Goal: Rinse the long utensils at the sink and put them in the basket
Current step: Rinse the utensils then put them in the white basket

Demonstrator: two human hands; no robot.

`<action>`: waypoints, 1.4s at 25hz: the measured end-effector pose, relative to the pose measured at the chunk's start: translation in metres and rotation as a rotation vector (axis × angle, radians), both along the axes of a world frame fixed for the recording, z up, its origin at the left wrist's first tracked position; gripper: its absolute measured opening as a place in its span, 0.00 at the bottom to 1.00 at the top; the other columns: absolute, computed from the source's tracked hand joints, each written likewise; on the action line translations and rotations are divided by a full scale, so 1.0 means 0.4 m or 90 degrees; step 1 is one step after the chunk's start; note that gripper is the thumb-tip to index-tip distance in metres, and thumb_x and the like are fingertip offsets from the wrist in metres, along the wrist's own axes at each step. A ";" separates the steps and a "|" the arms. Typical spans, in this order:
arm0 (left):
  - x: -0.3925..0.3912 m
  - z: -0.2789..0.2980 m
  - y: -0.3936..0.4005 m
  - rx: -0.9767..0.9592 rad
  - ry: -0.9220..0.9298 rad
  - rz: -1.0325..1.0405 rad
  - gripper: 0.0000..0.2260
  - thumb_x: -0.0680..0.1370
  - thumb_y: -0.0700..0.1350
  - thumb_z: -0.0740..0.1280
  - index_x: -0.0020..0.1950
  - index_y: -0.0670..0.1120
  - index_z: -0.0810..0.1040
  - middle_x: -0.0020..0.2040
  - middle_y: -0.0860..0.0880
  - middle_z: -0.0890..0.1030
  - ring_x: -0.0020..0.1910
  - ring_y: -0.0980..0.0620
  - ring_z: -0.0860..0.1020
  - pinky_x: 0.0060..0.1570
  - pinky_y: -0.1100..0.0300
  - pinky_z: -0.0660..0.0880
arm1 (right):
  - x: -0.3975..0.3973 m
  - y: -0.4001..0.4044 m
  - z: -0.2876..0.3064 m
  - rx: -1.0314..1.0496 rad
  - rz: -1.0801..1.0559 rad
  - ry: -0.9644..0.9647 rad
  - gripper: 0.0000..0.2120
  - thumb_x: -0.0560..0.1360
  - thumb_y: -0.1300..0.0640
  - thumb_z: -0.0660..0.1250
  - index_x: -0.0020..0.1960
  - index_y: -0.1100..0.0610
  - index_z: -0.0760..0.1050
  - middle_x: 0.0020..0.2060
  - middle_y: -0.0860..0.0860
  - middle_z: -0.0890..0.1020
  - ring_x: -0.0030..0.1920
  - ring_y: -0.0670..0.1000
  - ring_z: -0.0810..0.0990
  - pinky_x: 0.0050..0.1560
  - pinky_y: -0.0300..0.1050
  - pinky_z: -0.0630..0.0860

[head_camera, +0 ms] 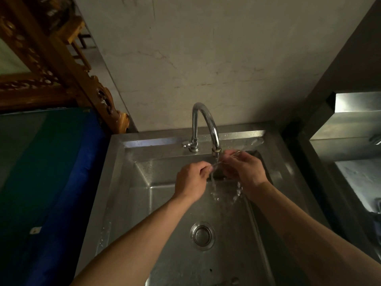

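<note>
Both hands are over the steel sink [132, 195], right under the curved tap [206, 124]. Water runs from the spout between them. My left hand [192, 180] and my right hand [243, 170] are both closed on a thin, long, shiny utensil [218, 163] that lies across the stream. The utensil is blurred and its shape is hard to make out; its far end [250, 145] sticks out past my right hand toward the sink's back rim. No basket is in view.
The round drain [202, 234] lies in the basin floor below my forearms. A blue and green cloth-covered surface [51, 182] is on the left. A carved wooden frame [68, 65] leans at the upper left. Steel shelves [350, 129] stand to the right.
</note>
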State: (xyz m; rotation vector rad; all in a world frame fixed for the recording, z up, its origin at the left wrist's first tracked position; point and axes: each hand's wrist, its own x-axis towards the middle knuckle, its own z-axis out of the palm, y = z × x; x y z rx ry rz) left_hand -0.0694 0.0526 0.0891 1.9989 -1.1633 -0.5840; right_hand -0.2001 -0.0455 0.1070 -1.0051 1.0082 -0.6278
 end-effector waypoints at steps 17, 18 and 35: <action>-0.040 0.010 -0.046 -0.019 0.285 0.111 0.08 0.74 0.46 0.72 0.35 0.48 0.82 0.34 0.54 0.83 0.36 0.61 0.80 0.41 0.67 0.75 | -0.112 -0.078 0.068 -0.036 -0.192 -0.037 0.05 0.80 0.61 0.64 0.47 0.57 0.78 0.31 0.47 0.85 0.36 0.45 0.84 0.46 0.44 0.81; -0.040 0.014 -0.044 -0.019 0.310 0.098 0.06 0.76 0.43 0.70 0.39 0.47 0.83 0.37 0.55 0.84 0.38 0.62 0.81 0.45 0.65 0.75 | -0.115 -0.078 0.068 -0.037 -0.192 -0.040 0.05 0.80 0.61 0.64 0.46 0.57 0.78 0.31 0.47 0.85 0.37 0.45 0.84 0.47 0.44 0.81; 0.036 0.016 0.061 0.012 -0.080 -0.006 0.07 0.74 0.53 0.70 0.40 0.52 0.82 0.32 0.53 0.82 0.33 0.54 0.79 0.37 0.56 0.75 | 0.014 0.043 -0.031 0.059 -0.030 -0.050 0.04 0.72 0.66 0.72 0.47 0.62 0.81 0.42 0.58 0.85 0.42 0.54 0.84 0.45 0.46 0.83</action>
